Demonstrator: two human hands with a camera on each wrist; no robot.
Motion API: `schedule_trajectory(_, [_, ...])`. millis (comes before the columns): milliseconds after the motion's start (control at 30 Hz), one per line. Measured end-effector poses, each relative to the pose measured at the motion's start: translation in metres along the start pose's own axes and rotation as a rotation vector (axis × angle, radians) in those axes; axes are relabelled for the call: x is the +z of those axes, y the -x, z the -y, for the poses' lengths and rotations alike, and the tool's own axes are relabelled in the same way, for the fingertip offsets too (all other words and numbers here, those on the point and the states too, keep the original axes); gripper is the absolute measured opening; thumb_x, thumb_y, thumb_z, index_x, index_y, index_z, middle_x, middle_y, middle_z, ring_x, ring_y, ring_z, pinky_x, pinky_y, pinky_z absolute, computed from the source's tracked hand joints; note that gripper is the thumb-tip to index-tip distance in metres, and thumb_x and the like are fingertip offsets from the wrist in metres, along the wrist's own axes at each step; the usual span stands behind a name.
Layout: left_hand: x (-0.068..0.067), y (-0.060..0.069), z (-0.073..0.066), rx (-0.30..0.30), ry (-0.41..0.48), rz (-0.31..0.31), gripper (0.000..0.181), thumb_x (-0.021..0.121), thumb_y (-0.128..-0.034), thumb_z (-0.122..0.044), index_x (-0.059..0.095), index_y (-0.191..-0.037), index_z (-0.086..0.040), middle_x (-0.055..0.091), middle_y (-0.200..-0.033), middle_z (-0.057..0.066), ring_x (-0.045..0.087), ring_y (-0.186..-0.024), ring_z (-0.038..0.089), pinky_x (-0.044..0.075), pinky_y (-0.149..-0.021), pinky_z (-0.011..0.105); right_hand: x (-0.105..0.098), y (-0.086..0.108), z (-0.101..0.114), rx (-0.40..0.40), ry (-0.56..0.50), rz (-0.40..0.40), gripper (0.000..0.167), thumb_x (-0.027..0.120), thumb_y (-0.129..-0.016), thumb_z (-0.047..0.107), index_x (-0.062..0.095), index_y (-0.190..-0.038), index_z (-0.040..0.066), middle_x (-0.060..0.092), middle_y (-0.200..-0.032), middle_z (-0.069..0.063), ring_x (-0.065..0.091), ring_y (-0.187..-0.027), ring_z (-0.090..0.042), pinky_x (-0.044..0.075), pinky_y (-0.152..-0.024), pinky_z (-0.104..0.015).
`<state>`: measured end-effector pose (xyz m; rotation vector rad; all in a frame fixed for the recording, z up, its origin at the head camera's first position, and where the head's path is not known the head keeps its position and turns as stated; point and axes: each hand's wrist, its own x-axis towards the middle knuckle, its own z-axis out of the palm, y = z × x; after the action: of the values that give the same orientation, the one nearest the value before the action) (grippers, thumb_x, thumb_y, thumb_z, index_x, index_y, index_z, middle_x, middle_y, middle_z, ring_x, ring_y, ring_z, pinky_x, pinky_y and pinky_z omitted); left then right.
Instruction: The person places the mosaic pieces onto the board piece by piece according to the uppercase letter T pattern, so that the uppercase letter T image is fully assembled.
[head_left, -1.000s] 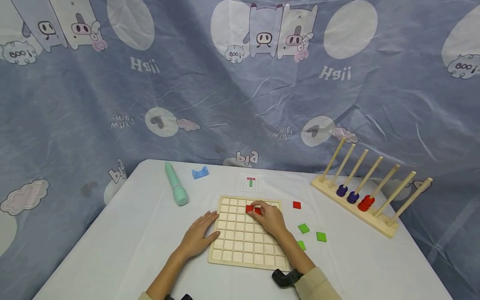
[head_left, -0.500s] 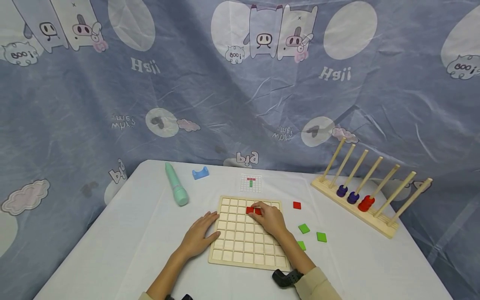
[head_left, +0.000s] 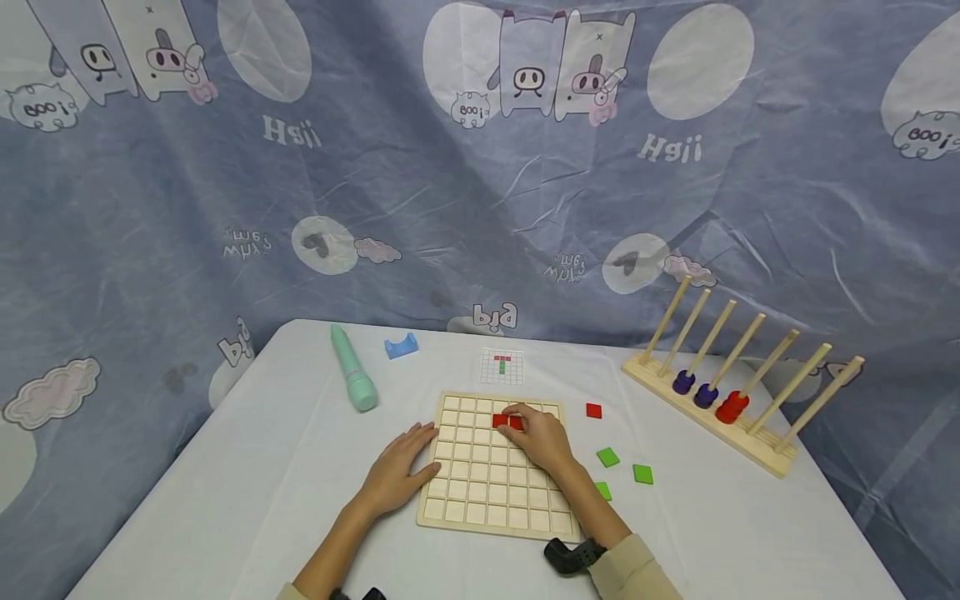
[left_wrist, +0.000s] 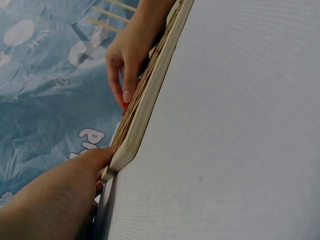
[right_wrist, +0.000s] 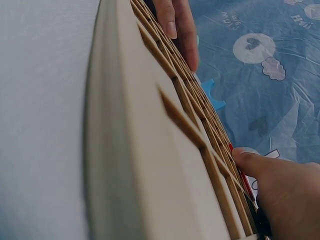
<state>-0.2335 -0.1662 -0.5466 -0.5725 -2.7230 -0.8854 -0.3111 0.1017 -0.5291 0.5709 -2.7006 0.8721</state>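
Under the right hand (head_left: 542, 437), a red square (head_left: 516, 422) is pinched between finger and thumb on the board (head_left: 477, 473). The left hand (head_left: 394, 472), fingers loose, touches the board's edge. Laying this square seems the step; next calls for letting go gently.

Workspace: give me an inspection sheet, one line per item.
Surface: white table.
Job's things: board with two red tiles; third red tile and three green tiles loose to its right; card showing a red-and-green T beyond it.
Clutter: mint wand, blue piece, peg rack carrying purple and red rings.
Grips: left hand rests at the board's left edge; right hand holds the right-hand tile on the board between thumb and finger.
Cables: nothing seen.
Surroundings: printed blue-grey curtain behind the table.
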Motion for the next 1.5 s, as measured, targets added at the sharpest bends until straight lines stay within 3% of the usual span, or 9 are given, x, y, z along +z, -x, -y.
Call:
schedule_trajectory(433, [-0.001, 0.0, 0.0, 0.002, 0.0, -0.004, 0.058, 0.056, -0.0905, -0.04, 0.043, -0.138, -0.009, 0.04, -0.142, 0.006, 0.029, -0.134, 0.026, 0.021, -0.11, 0.044, -0.005, 0.001, -0.002, 0.01, -0.037, -0.006, 0.035, 0.073, -0.078, 0.04, 0.068, -0.105, 0.018, 0.032, -0.047, 0.009, 0.023, -0.044, -0.005, 0.019, -0.041, -0.021])
schedule_trajectory(767, [0.001, 0.0, 0.001, 0.019, -0.005, -0.019, 0.058, 0.058, -0.0898, -0.038, 0.044, -0.137, -0.008, 0.042, -0.141, 0.007, 0.031, -0.133, 0.028, 0.024, -0.108, 0.046, -0.021, 0.004, -0.015, 0.039, -0.065, -0.05, 0.033, 0.073, -0.079, 0.035, 0.068, -0.106, 0.018, 0.035, -0.047, 0.008, 0.025, -0.042, -0.006, 0.023, -0.037, -0.022])
schedule_trajectory(1000, [0.001, 0.0, 0.0, 0.013, -0.005, -0.009, 0.058, 0.056, -0.0904, -0.039, 0.043, -0.137, -0.008, 0.041, -0.142, 0.007, 0.03, -0.133, 0.028, 0.023, -0.108, 0.046, -0.042, 0.007, -0.042, 0.087, -0.084, -0.065, 0.035, 0.074, -0.079, 0.033, 0.067, -0.108, 0.015, 0.036, -0.049, 0.005, 0.026, -0.042, -0.007, 0.025, -0.037, -0.023])
schedule_trajectory(1267, [0.0, 0.001, 0.0, -0.015, -0.002, 0.015, 0.058, 0.057, -0.0904, -0.039, 0.042, -0.139, -0.01, 0.039, -0.143, 0.004, 0.027, -0.135, 0.024, 0.02, -0.111, 0.042, -0.068, 0.014, -0.087, 0.16, -0.007, -0.1, 0.039, 0.074, -0.078, 0.034, 0.066, -0.112, 0.016, 0.037, -0.051, 0.004, 0.029, -0.043, -0.011, 0.026, -0.039, -0.026])
schedule_trajectory(1500, [-0.001, 0.0, -0.001, -0.027, -0.006, 0.026, 0.058, 0.056, -0.0906, -0.04, 0.041, -0.139, -0.011, 0.038, -0.144, 0.003, 0.026, -0.135, 0.022, 0.019, -0.111, 0.04, -0.084, 0.021, -0.106, 0.199, -0.019, -0.096, 0.041, 0.074, -0.078, 0.033, 0.065, -0.114, 0.016, 0.037, -0.049, 0.003, 0.029, -0.041, -0.011, 0.025, -0.036, -0.026])
